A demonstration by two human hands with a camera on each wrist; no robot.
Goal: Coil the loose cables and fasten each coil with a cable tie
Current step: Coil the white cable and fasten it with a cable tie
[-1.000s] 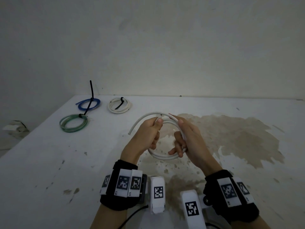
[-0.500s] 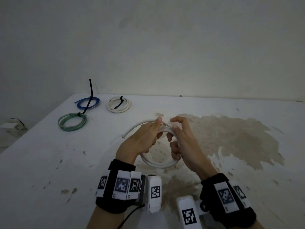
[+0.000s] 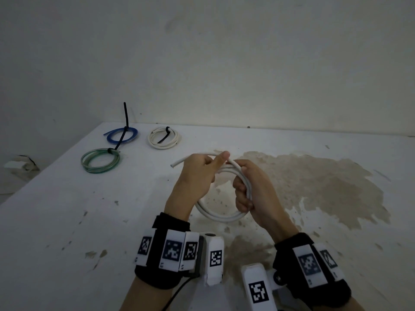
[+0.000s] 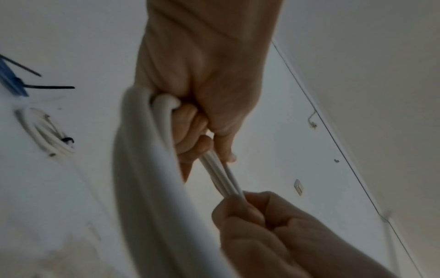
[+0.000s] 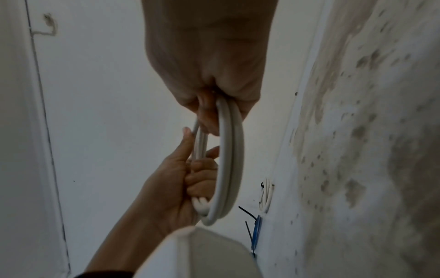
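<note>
We grip the round white plastic-sheathed cable coil [image 3: 221, 215] with left hand [image 3: 198, 173] and right hand [image 3: 253, 189] | loops bunched, seemingly for tying | free end [image 3: 174, 164] loose

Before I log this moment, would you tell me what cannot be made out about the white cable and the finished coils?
- Head view: where the white cable runs through the left hand and right hand; the fingers cover it.
- Left wrist view: the blue coil is cut off by the left edge.
- Right wrist view: the blue coil and tied white coil are seen edge-on, small; turns uncountable.
- No loose cable tie is visible anywhere.
</note>
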